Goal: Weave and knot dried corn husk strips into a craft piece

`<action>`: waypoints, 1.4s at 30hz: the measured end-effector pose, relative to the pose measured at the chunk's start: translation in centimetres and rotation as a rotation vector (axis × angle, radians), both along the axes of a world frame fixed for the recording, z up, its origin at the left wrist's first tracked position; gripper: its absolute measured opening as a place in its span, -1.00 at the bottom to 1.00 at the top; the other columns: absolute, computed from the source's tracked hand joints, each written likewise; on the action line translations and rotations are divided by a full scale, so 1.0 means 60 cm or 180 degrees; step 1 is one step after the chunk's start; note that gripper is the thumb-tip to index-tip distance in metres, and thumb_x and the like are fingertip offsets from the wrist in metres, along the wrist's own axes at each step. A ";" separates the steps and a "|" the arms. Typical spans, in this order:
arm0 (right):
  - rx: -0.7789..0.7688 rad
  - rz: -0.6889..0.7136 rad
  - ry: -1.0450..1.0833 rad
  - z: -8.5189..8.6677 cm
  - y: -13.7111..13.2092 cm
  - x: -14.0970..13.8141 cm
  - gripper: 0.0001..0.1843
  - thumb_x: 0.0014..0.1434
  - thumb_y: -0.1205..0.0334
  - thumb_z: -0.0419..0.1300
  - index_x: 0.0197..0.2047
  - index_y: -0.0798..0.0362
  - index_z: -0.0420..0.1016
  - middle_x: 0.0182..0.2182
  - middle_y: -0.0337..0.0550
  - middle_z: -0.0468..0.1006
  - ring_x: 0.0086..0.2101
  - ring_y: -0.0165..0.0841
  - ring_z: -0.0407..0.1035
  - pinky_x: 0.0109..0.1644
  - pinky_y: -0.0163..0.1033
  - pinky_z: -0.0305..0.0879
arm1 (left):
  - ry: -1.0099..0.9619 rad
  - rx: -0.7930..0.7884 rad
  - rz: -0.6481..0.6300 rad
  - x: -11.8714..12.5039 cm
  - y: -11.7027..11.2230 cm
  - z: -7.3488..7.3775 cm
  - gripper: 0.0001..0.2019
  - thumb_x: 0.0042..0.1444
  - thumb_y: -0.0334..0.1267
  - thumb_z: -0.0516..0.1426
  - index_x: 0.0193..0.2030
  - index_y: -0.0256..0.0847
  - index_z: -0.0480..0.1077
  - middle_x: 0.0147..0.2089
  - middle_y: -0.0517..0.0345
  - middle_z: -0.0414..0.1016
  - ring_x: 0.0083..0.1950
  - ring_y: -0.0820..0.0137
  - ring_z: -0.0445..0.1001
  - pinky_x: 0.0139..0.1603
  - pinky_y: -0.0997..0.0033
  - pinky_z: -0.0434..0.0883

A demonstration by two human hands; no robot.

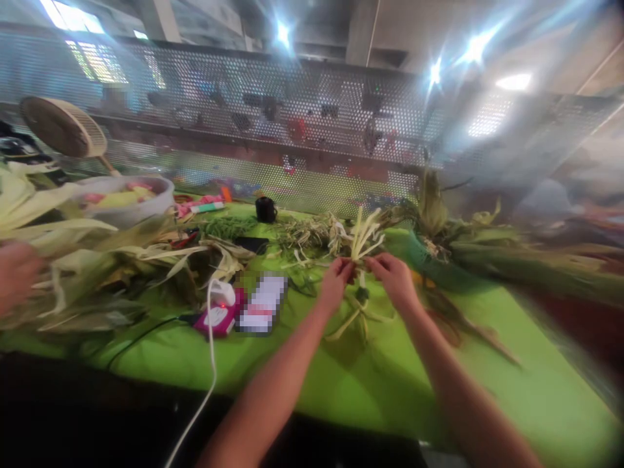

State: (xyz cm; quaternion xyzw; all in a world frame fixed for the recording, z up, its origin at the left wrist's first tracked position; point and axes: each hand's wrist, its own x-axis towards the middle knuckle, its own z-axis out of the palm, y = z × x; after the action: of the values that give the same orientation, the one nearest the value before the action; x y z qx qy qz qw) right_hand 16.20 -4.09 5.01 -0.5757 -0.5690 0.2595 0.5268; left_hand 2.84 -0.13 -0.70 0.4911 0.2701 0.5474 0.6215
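My left hand (335,281) and my right hand (396,278) meet over the green table (370,383), both pinched on a small bundle of pale corn husk strips (363,240). The strips fan upward above my fingers, and loose ends (351,315) hang below them toward the cloth. More dry husks (302,235) lie just behind the bundle.
A heap of husks (97,260) covers the left side, with another person's hand (17,273) at its edge. A grey bowl (127,198), a black cup (266,209), a pink device with a white cable (219,315) and a green basket (429,266) stand around. A perforated metal screen (302,123) closes the back.
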 end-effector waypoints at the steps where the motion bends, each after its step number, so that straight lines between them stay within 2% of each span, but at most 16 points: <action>1: 0.0187 -0.0093 -0.0080 0.005 0.000 -0.001 -0.61 0.05 -0.10 0.27 -0.31 0.09 0.55 -0.46 -0.18 0.55 -0.48 -0.40 0.32 -0.40 -0.31 0.22 | 0.0025 0.0047 -0.0010 0.002 -0.002 -0.001 -0.77 0.13 -0.07 0.17 -0.29 -0.22 0.36 -0.47 0.24 0.34 -0.46 0.53 0.27 -0.42 0.51 0.25; 3: 0.0447 -0.0211 -0.0192 0.011 0.004 -0.008 -0.64 0.06 -0.04 0.28 -0.20 0.07 0.55 -0.39 -0.18 0.58 -0.43 -0.37 0.37 -0.35 -0.30 0.27 | 0.0065 0.0132 -0.0031 0.005 -0.005 -0.002 -0.76 0.14 -0.07 0.16 -0.30 -0.22 0.35 -0.47 0.24 0.34 -0.46 0.54 0.27 -0.42 0.51 0.24; 7: 0.0815 -0.0530 -0.0760 0.004 0.007 -0.022 -0.79 0.09 0.08 0.27 -0.35 0.06 0.54 -0.44 -0.19 0.56 -0.44 -0.35 0.39 -0.33 -0.27 0.29 | 0.0073 0.0127 -0.0060 0.011 -0.010 -0.004 -0.75 0.12 -0.06 0.18 -0.31 -0.22 0.35 -0.47 0.24 0.34 -0.46 0.53 0.28 -0.41 0.50 0.24; 9: 0.1082 -0.0550 -0.1159 -0.006 0.001 -0.023 -0.83 0.13 0.12 0.24 -0.37 0.04 0.56 -0.42 -0.17 0.56 -0.40 -0.33 0.41 -0.29 -0.27 0.30 | -0.0110 -0.0012 -0.0048 0.012 -0.009 -0.005 -0.74 0.10 -0.05 0.19 -0.32 -0.23 0.35 -0.48 0.25 0.33 -0.47 0.54 0.26 -0.42 0.50 0.23; 13: 0.1617 0.0108 -0.2276 -0.023 -0.015 -0.010 -0.81 0.25 0.19 0.15 -0.22 -0.02 0.61 -0.29 -0.12 0.59 -0.29 -0.31 0.44 -0.18 -0.24 0.30 | -0.0451 -0.0334 0.0004 0.009 -0.011 -0.002 -0.69 0.04 -0.03 0.23 -0.36 -0.25 0.35 -0.51 0.28 0.26 -0.51 0.58 0.19 -0.48 0.54 0.15; 17: 0.1660 0.0327 -0.3080 -0.024 -0.022 0.008 -0.76 0.28 0.23 0.11 -0.11 -0.06 0.61 -0.21 -0.10 0.61 -0.24 -0.29 0.45 -0.15 -0.22 0.25 | -0.0563 -0.0610 -0.0220 0.002 -0.017 0.011 -0.69 -0.03 -0.07 0.28 -0.33 -0.27 0.37 -0.52 0.31 0.20 -0.55 0.62 0.07 -0.55 0.56 0.01; 20: 0.1547 0.0359 -0.3074 -0.019 -0.022 0.015 -0.77 0.26 0.25 0.13 -0.12 -0.07 0.62 -0.17 -0.09 0.62 -0.19 -0.26 0.46 -0.11 -0.20 0.26 | -0.0535 -0.0714 -0.0421 -0.005 -0.016 0.017 -0.68 -0.05 -0.05 0.29 -0.32 -0.25 0.38 -0.54 0.33 0.15 -0.57 0.63 0.02 -0.57 0.54 -0.05; 22: 0.1423 0.0404 -0.2805 -0.015 -0.019 0.017 -0.78 0.23 0.27 0.15 -0.16 -0.07 0.63 -0.17 -0.09 0.62 -0.18 -0.24 0.46 -0.09 -0.18 0.27 | -0.0391 -0.0694 -0.0393 -0.009 -0.012 0.017 -0.67 -0.04 -0.03 0.29 -0.33 -0.25 0.38 -0.56 0.35 0.11 -0.58 0.63 -0.02 -0.57 0.53 -0.09; 24: 0.1159 0.0447 -0.2218 -0.011 -0.013 0.019 -0.78 0.20 0.28 0.15 -0.18 -0.05 0.63 -0.19 -0.10 0.62 -0.19 -0.25 0.46 -0.08 -0.18 0.29 | -0.0158 -0.0566 -0.0254 -0.012 -0.009 0.015 -0.69 -0.01 -0.03 0.27 -0.31 -0.23 0.38 -0.57 0.36 0.08 -0.58 0.62 -0.03 -0.58 0.52 -0.10; 27: 0.0604 0.0309 -0.1056 -0.003 0.000 0.021 -0.78 0.15 0.23 0.17 -0.17 0.02 0.60 -0.29 -0.14 0.62 -0.29 -0.29 0.46 -0.18 -0.22 0.33 | 0.0235 -0.0234 -0.0060 -0.013 -0.007 0.013 -0.75 0.05 -0.05 0.23 -0.29 -0.21 0.41 -0.56 0.34 0.13 -0.54 0.57 0.04 -0.54 0.53 0.00; 30: 0.0371 0.0081 -0.0581 0.005 0.008 0.014 -0.78 0.12 0.15 0.23 -0.21 0.06 0.59 -0.36 -0.17 0.62 -0.35 -0.29 0.45 -0.24 -0.24 0.32 | 0.0553 0.0096 0.0067 -0.006 -0.008 0.011 -0.81 0.09 -0.11 0.20 -0.31 -0.20 0.44 -0.49 0.27 0.25 -0.44 0.51 0.16 -0.43 0.52 0.15; 33: 0.0785 -0.0079 -0.1113 0.011 -0.001 -0.010 -0.84 0.15 0.21 0.23 -0.25 0.04 0.61 -0.33 -0.14 0.61 -0.32 -0.29 0.44 -0.22 -0.24 0.30 | 0.0500 0.0352 0.0214 0.005 -0.010 0.003 -0.88 0.09 -0.20 0.20 -0.34 -0.21 0.45 -0.40 0.21 0.36 -0.33 0.45 0.25 -0.28 0.48 0.25; 36: 0.1236 0.0124 -0.2264 0.014 -0.019 -0.040 -0.78 0.23 0.31 0.15 -0.18 -0.04 0.63 -0.29 -0.11 0.60 -0.27 -0.28 0.42 -0.16 -0.21 0.25 | 0.0055 0.0310 0.0261 0.011 -0.013 -0.005 -0.93 -0.01 -0.32 0.25 -0.38 -0.22 0.44 -0.33 0.16 0.42 -0.23 0.40 0.31 -0.14 0.42 0.30; 38: 0.1400 0.0215 -0.2794 0.014 -0.032 -0.053 -0.74 0.24 0.33 0.14 -0.13 -0.09 0.63 -0.26 -0.11 0.61 -0.25 -0.26 0.39 -0.15 -0.18 0.23 | -0.0311 0.0192 0.0186 0.011 -0.017 -0.006 -0.91 -0.05 -0.32 0.26 -0.41 -0.22 0.41 -0.33 0.15 0.43 -0.22 0.39 0.33 -0.11 0.40 0.33; 40: 0.1491 0.0214 -0.2946 0.014 -0.042 -0.057 -0.75 0.24 0.31 0.16 -0.10 -0.11 0.62 -0.20 -0.11 0.62 -0.22 -0.23 0.37 -0.14 -0.14 0.22 | -0.0638 0.0115 0.0017 0.010 -0.022 -0.002 -0.88 -0.06 -0.29 0.27 -0.42 -0.22 0.40 -0.34 0.16 0.42 -0.24 0.41 0.35 -0.10 0.40 0.35; 42: 0.1503 0.0282 -0.2764 0.015 -0.048 -0.053 -0.77 0.24 0.26 0.17 -0.10 -0.11 0.62 -0.15 -0.12 0.62 -0.16 -0.20 0.37 -0.08 -0.10 0.23 | -0.0882 0.0028 -0.0067 0.009 -0.028 0.004 -0.85 -0.07 -0.26 0.28 -0.39 -0.22 0.42 -0.32 0.16 0.44 -0.24 0.41 0.38 -0.09 0.40 0.36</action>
State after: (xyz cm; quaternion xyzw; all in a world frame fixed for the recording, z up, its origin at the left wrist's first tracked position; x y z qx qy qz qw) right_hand 13.01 -6.94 5.90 -0.4709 -0.8031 -0.1182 0.3456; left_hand 3.37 -1.78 -0.45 0.4163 0.1741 0.6047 0.6563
